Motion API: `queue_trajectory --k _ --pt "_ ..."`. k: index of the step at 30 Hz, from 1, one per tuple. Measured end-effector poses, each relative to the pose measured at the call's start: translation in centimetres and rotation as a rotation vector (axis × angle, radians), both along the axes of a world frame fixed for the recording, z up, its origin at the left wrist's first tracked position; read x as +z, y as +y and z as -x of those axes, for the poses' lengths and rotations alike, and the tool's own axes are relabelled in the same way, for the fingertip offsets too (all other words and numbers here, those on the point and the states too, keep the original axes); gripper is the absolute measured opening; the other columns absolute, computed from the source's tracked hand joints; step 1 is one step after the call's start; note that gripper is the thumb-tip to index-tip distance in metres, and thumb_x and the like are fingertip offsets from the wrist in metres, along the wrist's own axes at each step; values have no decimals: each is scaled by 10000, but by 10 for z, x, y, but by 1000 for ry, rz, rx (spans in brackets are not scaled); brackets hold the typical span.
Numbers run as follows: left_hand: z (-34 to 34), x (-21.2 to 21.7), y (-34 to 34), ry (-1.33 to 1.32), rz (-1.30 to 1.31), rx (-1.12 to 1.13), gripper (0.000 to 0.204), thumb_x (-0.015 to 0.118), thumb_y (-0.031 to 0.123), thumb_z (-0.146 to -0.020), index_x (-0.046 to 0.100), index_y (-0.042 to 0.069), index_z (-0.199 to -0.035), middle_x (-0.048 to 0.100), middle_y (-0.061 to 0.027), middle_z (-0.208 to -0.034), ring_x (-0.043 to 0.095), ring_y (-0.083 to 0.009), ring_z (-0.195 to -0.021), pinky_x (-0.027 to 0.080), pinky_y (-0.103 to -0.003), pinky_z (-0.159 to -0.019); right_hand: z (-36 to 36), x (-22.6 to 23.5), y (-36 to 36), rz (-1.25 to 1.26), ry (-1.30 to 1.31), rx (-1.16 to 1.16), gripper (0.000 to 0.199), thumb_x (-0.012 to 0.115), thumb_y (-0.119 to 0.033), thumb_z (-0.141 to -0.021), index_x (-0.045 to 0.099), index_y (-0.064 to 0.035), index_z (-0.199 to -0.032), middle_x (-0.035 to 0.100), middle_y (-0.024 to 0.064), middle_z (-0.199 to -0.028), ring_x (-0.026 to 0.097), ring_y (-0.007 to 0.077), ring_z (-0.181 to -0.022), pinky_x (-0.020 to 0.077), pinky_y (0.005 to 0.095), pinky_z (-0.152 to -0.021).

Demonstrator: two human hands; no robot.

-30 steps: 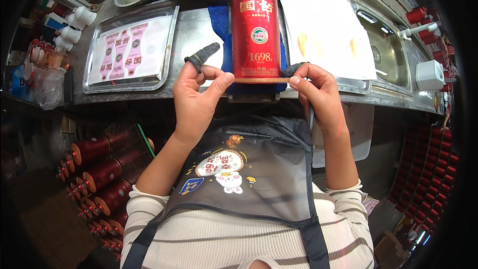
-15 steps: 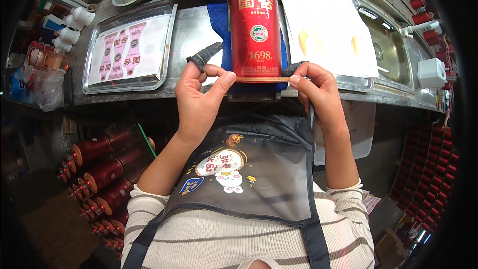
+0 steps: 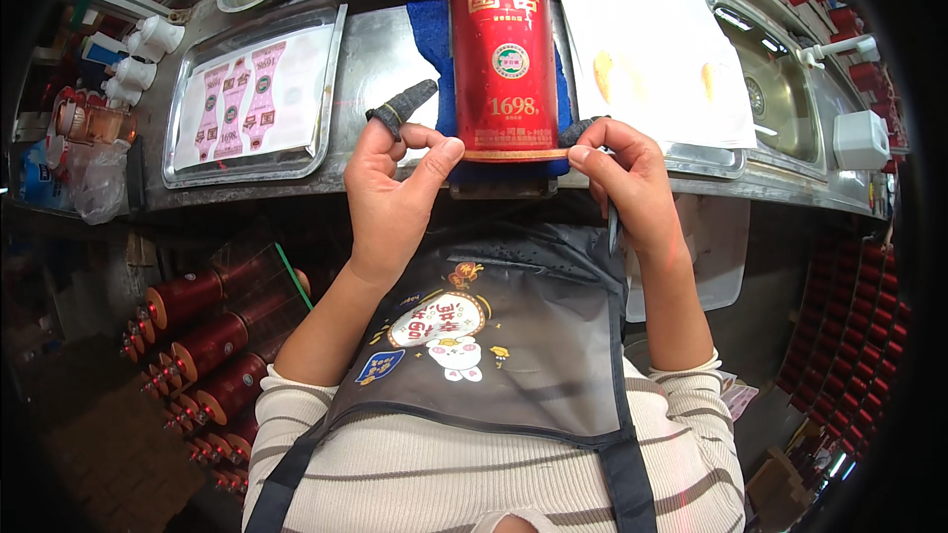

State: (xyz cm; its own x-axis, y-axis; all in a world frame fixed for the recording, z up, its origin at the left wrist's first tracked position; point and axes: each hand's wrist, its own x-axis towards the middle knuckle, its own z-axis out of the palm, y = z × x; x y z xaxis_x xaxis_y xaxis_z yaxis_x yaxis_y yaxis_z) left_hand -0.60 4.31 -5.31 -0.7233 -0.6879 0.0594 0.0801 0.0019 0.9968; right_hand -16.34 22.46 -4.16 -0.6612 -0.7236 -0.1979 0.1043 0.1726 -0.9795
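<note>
A red cylindrical bottle (image 3: 504,59) with gold lettering and a round emblem lies on a blue cloth (image 3: 430,44), its brown base edge toward me. My left hand (image 3: 395,188) pinches the left end of that base edge between thumb and fingers. At the right end, my right hand (image 3: 627,183) has thumb and fingers closed on the same edge. Dark finger covers sit on both index fingers. A thin grey pointed tool (image 3: 612,227) sticks down from my right palm; its upper part is hidden.
Left of the cloth is a metal tray (image 3: 334,109) with printed pink labels. To the right, a white sheet (image 3: 652,49) with yellowish stains covers another tray, beside a sink (image 3: 780,99). Red bottles (image 3: 207,341) are stacked below left; more red bottles (image 3: 849,336) stand at right.
The whole view has shifted slightly. Both hands keep nearly the same grip on the bottle's base edge, and the grey tool shows a little more clearly below the right hand.
</note>
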Motion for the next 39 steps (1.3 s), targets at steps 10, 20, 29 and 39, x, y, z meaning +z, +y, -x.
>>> queue_trajectory --k 10,20,29,39 --pt "0 -16 -7 34 -1 29 382 658 83 -982 559 -22 -1336 694 -81 -1159 597 -89 -1038 471 -247 -916 2 -2 5 0 -48 -32 183 579 -206 -980 658 -40 -985 475 -64 -594 392 1 -488 299 186 -449" --pt "11 -14 9 68 -35 -175 662 727 225 -961 416 -49 -1478 503 -161 -1472 478 -193 -1331 360 -334 -1127 -23 -2 -17 -58 88 -99 275 731 -183 -948 534 -49 -1085 612 -43 -896 483 -24 -668 361 138 -591" --pt "8 -12 10 93 -196 -154 620 686 200 -985 412 -39 -1487 523 -136 -1443 488 -174 -1303 380 -316 -1096 -15 -15 -12 102 32 -82 226 630 -213 -1008 561 -42 -1140 560 -53 -872 426 -17 -611 330 155 -545" --pt "12 -6 16 57 7 -141 693 746 226 -946 405 -78 -1468 529 -164 -1424 515 -185 -1271 400 -327 -1092 -25 -15 -14 24 68 -95 226 673 -169 -986 549 -37 -1123 591 2 -964 473 0 -694 389 173 -629"
